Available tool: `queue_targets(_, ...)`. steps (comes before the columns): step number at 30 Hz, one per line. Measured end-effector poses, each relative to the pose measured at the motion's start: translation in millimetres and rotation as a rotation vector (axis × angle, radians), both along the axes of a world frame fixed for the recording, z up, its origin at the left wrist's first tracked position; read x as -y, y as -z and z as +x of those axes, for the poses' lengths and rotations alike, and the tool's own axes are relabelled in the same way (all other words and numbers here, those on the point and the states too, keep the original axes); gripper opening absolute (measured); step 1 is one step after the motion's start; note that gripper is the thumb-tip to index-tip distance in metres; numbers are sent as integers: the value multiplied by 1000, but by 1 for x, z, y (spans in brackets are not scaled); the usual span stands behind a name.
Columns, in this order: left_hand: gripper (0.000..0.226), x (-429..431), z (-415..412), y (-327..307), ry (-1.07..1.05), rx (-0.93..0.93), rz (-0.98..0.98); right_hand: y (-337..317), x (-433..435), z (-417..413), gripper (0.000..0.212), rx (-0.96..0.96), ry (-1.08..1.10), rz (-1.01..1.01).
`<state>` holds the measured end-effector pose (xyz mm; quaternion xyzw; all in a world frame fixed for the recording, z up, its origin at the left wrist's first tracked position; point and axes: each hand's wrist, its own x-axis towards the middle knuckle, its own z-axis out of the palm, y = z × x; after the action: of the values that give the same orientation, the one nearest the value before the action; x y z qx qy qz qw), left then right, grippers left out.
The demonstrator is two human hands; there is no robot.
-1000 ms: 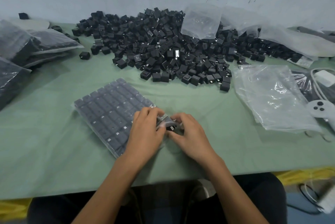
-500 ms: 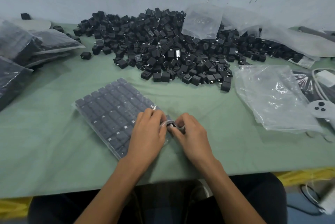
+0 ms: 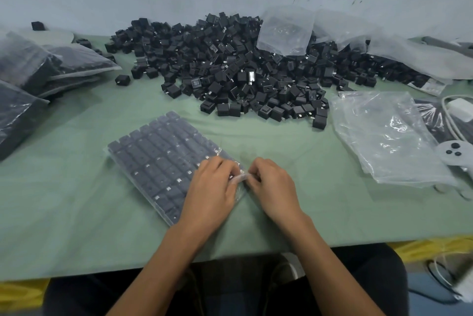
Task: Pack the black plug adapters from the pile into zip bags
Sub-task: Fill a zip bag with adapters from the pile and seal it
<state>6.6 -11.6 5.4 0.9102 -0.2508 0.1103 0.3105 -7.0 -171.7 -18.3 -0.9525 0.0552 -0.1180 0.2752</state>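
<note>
Left hand (image 3: 208,191) and right hand (image 3: 275,189) pinch the mouth of the full zip bag (image 3: 156,162), flat on the bench (image 3: 76,226) near the pile (image 3: 230,72). Risk: uneven pressure leaves a zip gap, adapters spill on lifting.

no readable text, labels or numbers anywhere

Hidden, blurred and cropped regions.
My left hand (image 3: 210,193) covers the 5 o'clock corner of the zip bag (image 3: 158,162); its seal (image 3: 239,177), pinched against my right hand (image 3: 273,187), is blurred; stacked bags (image 3: 23,90) at 9 o'clock run off frame.
</note>
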Motion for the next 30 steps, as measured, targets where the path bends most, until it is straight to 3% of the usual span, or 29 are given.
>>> queue_targets(12,8,-7,-2,-5,45,-20,71,8,-1,-1,12,61,-3,-41)
queue_targets(14,27,-18,-10,-6,39,-14,113,9,0,-3,14,68,-20,-6)
queue_targets(17,55,-41,-29,2,-151,22,262,7,0,-2,17,56,-37,0)
queue_targets(21,64,-53,-45,16,-317,-23,302,6,-1,0,11,29,-11,-12)
queue_targets(30,65,-83,-16,16,-93,-5,333,6,-2,-8,27,57,-79,-37)
